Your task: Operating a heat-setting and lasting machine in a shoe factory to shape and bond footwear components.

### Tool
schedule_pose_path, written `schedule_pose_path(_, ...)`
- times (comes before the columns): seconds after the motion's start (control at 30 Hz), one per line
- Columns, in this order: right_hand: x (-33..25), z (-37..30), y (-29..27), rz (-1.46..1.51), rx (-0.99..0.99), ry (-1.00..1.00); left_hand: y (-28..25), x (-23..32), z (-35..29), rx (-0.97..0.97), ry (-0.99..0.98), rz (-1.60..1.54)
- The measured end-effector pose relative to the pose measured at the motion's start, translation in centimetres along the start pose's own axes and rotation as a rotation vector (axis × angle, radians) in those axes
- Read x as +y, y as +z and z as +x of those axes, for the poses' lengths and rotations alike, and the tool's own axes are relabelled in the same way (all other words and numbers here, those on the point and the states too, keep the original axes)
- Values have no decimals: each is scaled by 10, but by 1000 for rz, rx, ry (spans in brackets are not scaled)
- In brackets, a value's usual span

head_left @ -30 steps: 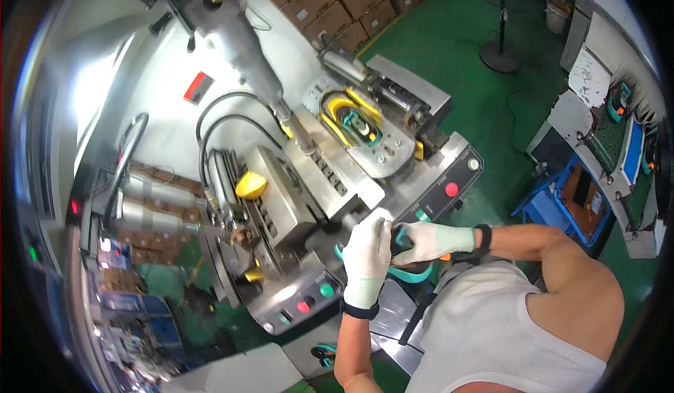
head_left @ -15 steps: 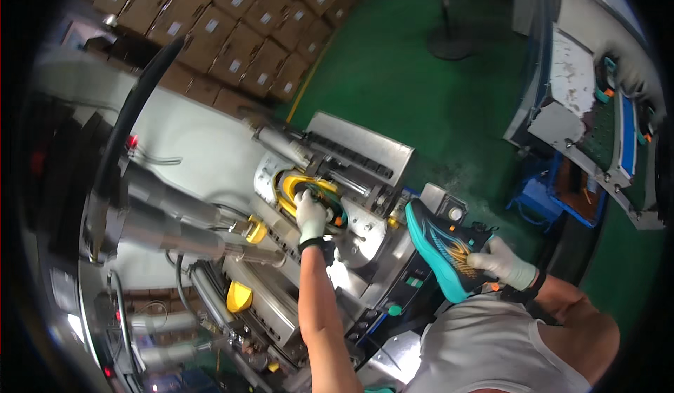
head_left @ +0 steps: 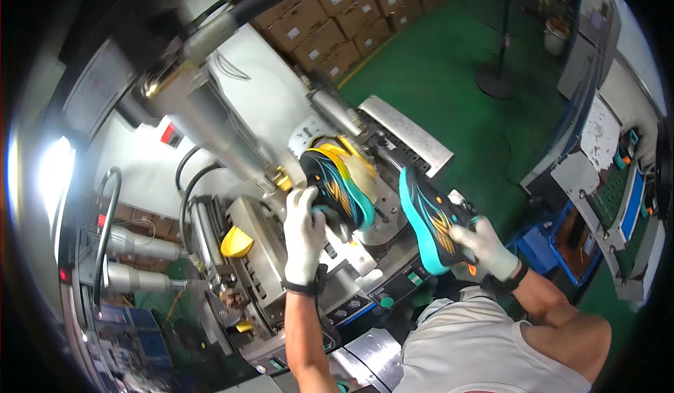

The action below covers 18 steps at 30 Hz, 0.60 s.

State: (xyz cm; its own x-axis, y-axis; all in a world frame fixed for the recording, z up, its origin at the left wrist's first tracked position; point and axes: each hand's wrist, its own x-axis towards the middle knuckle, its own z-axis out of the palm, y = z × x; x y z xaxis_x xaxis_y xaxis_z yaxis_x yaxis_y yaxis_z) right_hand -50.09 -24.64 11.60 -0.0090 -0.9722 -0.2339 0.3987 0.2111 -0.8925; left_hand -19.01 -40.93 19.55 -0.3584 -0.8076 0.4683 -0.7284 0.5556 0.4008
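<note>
My left hand [head_left: 303,235], in a white glove, is closed around the heel end of a sneaker [head_left: 342,188] with a black, orange and blue upper and a teal sole. That sneaker is tilted over a machine's steel station, in front of a yellow pad [head_left: 345,142] that it partly hides. Farther right, my gloved right hand [head_left: 484,247] grips a matching sneaker [head_left: 430,226] near its heel, toe pointing away from me. Its teal sole faces left. The fingertips of both hands are partly hidden by the shoes.
A metal cylinder [head_left: 217,129] slants down toward the station from the left. Another yellow pad [head_left: 236,242] sits on the neighbouring station. At right stand a blue crate [head_left: 537,247] and a conveyor [head_left: 609,200] with more shoes. Cartons [head_left: 298,28] are stacked behind; a fan stand [head_left: 500,84] is on the green floor.
My left hand has drawn its sneaker out of the yellow pad and toward me, turning the sole to the right. The right hand still holds the other sneaker. The view has shifted.
</note>
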Motion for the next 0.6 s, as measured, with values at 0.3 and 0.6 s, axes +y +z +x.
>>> schedule_pose_path(0.3, 12, 266, 125, -204, -353, 167, -84, 63, -252, -505, -256, -195)
schedule_pose_path(0.6, 116, 384, 159, -1282, 115, -400, -59, 88, -508, -476, -909, -27)
